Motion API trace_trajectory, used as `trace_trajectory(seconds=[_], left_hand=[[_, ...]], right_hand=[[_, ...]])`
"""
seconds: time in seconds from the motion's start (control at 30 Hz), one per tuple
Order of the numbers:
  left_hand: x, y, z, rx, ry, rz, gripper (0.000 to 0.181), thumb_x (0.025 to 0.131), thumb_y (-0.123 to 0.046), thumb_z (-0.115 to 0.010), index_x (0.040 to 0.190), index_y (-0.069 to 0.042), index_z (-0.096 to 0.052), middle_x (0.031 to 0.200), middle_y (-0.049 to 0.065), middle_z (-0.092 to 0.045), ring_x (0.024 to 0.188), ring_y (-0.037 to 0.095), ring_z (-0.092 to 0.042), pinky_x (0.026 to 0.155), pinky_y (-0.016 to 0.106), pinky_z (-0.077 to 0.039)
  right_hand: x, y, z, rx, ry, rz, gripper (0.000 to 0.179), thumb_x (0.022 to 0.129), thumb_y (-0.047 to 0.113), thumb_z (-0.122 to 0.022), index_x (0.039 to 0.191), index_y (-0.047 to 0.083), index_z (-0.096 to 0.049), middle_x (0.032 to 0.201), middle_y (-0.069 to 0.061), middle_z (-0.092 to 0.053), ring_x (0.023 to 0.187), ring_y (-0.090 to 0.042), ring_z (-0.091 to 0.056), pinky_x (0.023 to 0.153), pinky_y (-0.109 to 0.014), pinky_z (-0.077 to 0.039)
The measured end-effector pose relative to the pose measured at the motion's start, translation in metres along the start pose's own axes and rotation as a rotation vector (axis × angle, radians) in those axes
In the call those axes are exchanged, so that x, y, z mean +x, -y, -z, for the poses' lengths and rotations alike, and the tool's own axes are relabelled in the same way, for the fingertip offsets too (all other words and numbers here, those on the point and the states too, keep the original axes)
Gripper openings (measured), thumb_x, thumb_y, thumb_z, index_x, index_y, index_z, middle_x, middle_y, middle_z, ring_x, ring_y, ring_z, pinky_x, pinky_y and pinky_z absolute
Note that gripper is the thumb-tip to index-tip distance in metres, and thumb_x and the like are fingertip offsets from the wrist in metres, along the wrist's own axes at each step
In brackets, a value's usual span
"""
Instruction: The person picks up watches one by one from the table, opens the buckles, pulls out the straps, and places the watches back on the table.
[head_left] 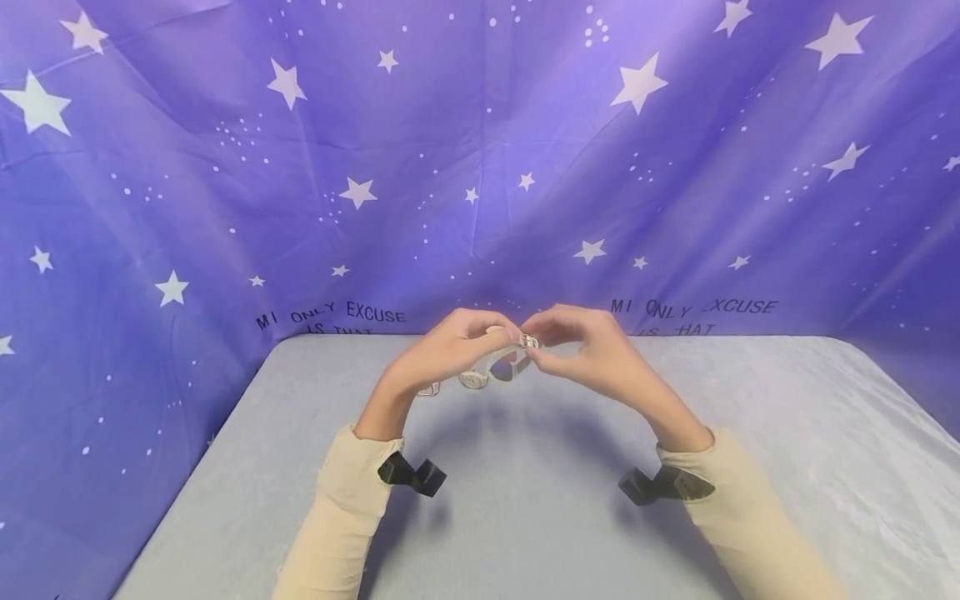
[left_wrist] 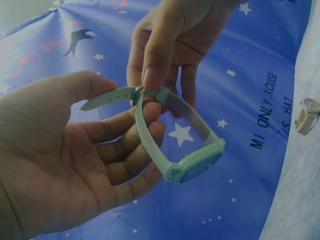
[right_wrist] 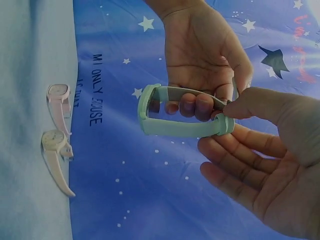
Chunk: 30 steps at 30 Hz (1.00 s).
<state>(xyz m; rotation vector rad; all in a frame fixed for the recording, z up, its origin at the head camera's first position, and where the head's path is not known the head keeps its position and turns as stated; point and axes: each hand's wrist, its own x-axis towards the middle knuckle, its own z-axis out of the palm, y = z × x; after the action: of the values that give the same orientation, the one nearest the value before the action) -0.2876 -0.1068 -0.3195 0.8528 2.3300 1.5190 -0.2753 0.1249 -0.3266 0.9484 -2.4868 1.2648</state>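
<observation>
A mint-green wristwatch (left_wrist: 196, 161) is held up above the table, its strap looped round with the buckle end uppermost. My left hand (head_left: 461, 346) pinches the strap near its tapered, holed tail, which sticks out by the thumb in the left wrist view. From the other side, my right hand (head_left: 592, 346) grips the strap at the buckle between thumb and fingers. The strap's tail passes through the buckle area, partly hidden by the fingertips. The squarish watch case hangs free, away from both palms, as seen in the right wrist view.
A cream watch (right_wrist: 53, 140) and a pink watch (right_wrist: 59, 90) lie side by side on the pale cloth-covered table (head_left: 525, 517), beyond my hands. Behind the table's far edge hangs a purple-blue curtain (head_left: 480, 125) with white stars.
</observation>
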Motion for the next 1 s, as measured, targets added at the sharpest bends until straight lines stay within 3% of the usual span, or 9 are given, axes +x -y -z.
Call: trace_trajectory(seconds=[0.2,0.4,0.5,0.63,0.77,1.0], left_hand=[[-0.002,-0.004,-0.004,-0.055,-0.023,0.011,0.023,0.100,-0.027,-0.060,0.112,-0.013,-0.074,0.103,0.011,-0.075,0.083,0.031,-0.071,0.057,0.032,-0.058],[-0.001,-0.004,-0.008,-0.106,-0.024,-0.073,0.016,0.098,-0.015,-0.061,0.108,-0.006,-0.070,0.101,0.018,-0.073,0.084,0.040,-0.072,0.073,0.049,-0.063],[-0.002,-0.006,-0.008,-0.135,-0.015,-0.128,0.013,0.097,-0.009,-0.061,0.106,-0.004,-0.069,0.102,0.016,-0.071,0.088,0.042,-0.071,0.081,0.054,-0.062],[-0.002,-0.008,-0.006,-0.171,-0.015,-0.154,0.012,0.096,-0.006,-0.062,0.106,-0.003,-0.069,0.103,0.013,-0.070,0.093,0.043,-0.071,0.084,0.049,-0.063],[-0.002,-0.008,-0.005,-0.192,-0.020,-0.168,0.013,0.096,-0.005,-0.061,0.106,-0.002,-0.067,0.104,0.014,-0.071,0.093,0.041,-0.072,0.085,0.049,-0.063],[0.001,-0.004,-0.003,-0.184,-0.032,-0.140,0.013,0.096,-0.010,-0.061,0.105,-0.001,-0.065,0.099,0.012,-0.072,0.093,0.035,-0.071,0.088,0.044,-0.062]], right_hand=[[0.002,-0.002,0.003,0.195,0.057,-0.139,0.020,0.081,-0.001,-0.077,0.100,0.002,-0.071,0.099,-0.011,-0.075,0.094,-0.021,-0.072,0.088,-0.035,-0.062],[0.000,-0.007,0.006,0.377,0.173,-0.276,0.020,0.084,0.009,-0.078,0.101,0.002,-0.070,0.100,-0.011,-0.075,0.097,-0.021,-0.071,0.090,-0.037,-0.059],[0.000,-0.009,0.007,0.464,0.222,-0.273,0.020,0.086,0.010,-0.076,0.104,0.002,-0.071,0.107,-0.014,-0.075,0.105,-0.026,-0.070,0.099,-0.044,-0.053],[0.001,-0.010,0.008,0.603,0.263,-0.245,0.015,0.090,0.006,-0.070,0.105,0.006,-0.072,0.110,-0.013,-0.075,0.112,-0.032,-0.067,0.109,-0.049,-0.044],[0.003,-0.011,0.007,0.716,0.287,-0.243,0.021,0.095,0.002,-0.062,0.104,0.016,-0.074,0.107,-0.003,-0.076,0.112,-0.024,-0.066,0.113,-0.046,-0.039],[0.004,-0.009,0.007,0.945,0.343,-0.341,0.029,0.098,-0.002,-0.056,0.105,0.019,-0.075,0.111,0.002,-0.076,0.113,-0.018,-0.068,0.111,-0.037,-0.048]])
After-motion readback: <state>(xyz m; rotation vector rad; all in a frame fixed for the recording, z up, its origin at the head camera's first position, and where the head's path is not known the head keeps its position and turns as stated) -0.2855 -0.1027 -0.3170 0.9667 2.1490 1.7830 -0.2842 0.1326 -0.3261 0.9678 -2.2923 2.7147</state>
